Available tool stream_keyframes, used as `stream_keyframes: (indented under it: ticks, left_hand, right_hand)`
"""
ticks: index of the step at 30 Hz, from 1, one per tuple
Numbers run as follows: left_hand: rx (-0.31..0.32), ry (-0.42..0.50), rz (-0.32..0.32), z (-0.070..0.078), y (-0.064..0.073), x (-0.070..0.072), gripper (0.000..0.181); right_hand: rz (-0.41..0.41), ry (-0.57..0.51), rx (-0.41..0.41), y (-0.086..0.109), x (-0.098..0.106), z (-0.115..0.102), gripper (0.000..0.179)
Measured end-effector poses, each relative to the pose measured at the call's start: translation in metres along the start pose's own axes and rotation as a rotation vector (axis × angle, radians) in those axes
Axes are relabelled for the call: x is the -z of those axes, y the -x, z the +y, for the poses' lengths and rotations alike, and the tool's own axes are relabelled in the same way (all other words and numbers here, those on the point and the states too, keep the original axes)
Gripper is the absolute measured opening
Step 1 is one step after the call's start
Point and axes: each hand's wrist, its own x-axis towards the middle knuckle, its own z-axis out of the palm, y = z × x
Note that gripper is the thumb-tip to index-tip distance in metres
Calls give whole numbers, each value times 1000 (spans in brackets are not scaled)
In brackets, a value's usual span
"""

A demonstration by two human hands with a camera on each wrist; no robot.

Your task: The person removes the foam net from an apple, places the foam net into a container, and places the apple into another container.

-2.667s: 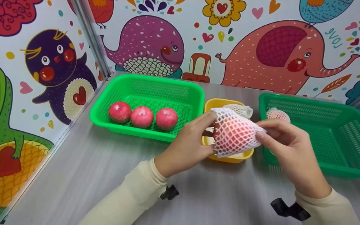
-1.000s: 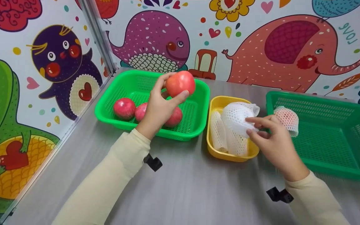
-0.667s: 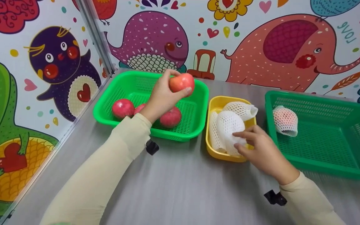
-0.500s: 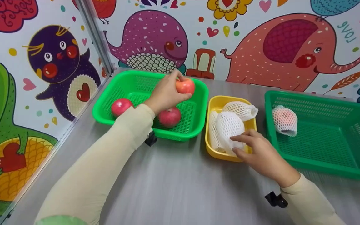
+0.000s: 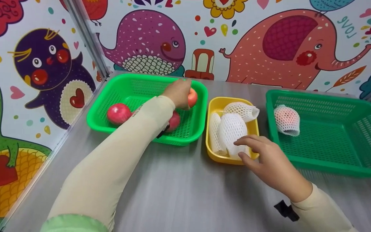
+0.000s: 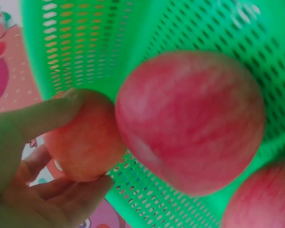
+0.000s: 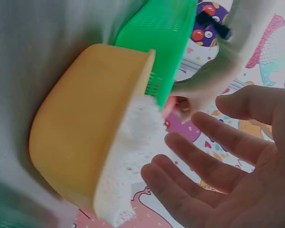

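Observation:
In the head view my left hand (image 5: 178, 93) grips a red-orange apple (image 5: 192, 98) low inside the bright green basket (image 5: 92, 120). The left wrist view shows thumb and fingers around that apple (image 6: 92, 142), right beside a larger-looking red apple (image 6: 190, 121). Another red apple (image 5: 119, 113) sits at the basket's left, and my forearm partly covers the rest. My right hand (image 5: 271, 166) hovers with spread, relaxed fingers at the front right of the yellow container (image 5: 216, 157). White foam net sleeves (image 5: 233, 130) lie in it; the right hand (image 6: 19, 156) of neither view is holding one.
To the right stands a dark green basket (image 5: 327, 170) holding one fruit in a foam net (image 5: 287, 120) at its left end. A wall with cartoon animals rises behind the baskets, and another panel borders the grey table (image 5: 172, 193) on the left.
The foam net has come off the apple, and my right hand has let it go into the yellow container. My left hand has carried the bare apple left and down into the bright green basket.

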Motion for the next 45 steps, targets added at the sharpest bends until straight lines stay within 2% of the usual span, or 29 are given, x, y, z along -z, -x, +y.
stream_keyframes:
  ticks: [3, 7, 13, 18, 21, 24, 27, 31, 32, 34, 39, 41, 45]
  left_hand:
    - [-13, -95, -31, 2, 0, 3, 62]
    - [-19, -170, -58, 5, -2, 4, 58]
    - [11, -231, -133, 7, -10, -1, 53]
    - [5, -281, -158, 7, -13, -5, 52]
    - [-12, -295, -169, 8, -12, -5, 50]
    - [-37, -302, -193, 9, -10, -2, 47]
    - [-52, -304, -250, 10, -5, 2, 42]
    - [4, -220, -317, 11, 3, 10, 32]
    - [15, -190, -314, 11, 5, 12, 27]
    - [-8, -176, -268, 12, 9, 16, 25]
    - [-112, -192, -94, 21, 24, 25, 58]
    - [-127, -155, -49, 26, 36, 29, 68]
    - [-192, -82, 45, 33, 75, 36, 64]
  right_hand:
    - [22, 2, 6, 3, 10, -2, 28]
    - [79, 7, 22, 4, 30, -1, 29]
    - [197, -4, 35, 7, 61, 8, 32]
    - [271, -16, 31, 6, 83, 15, 33]
    - [287, 6, 17, 3, 94, 17, 31]
    - [299, 43, -30, -2, 105, 20, 31]
    - [298, 80, -94, -10, 116, 27, 34]
    - [260, 99, -143, -23, 130, 45, 37]
    - [240, 102, -149, -27, 133, 51, 38]
    - [182, 105, -161, -33, 137, 63, 42]
    - [-10, 139, -222, -48, 137, 94, 64]
    - [-76, 155, -251, -53, 135, 104, 72]
    - [-162, 170, -283, -63, 135, 120, 81]
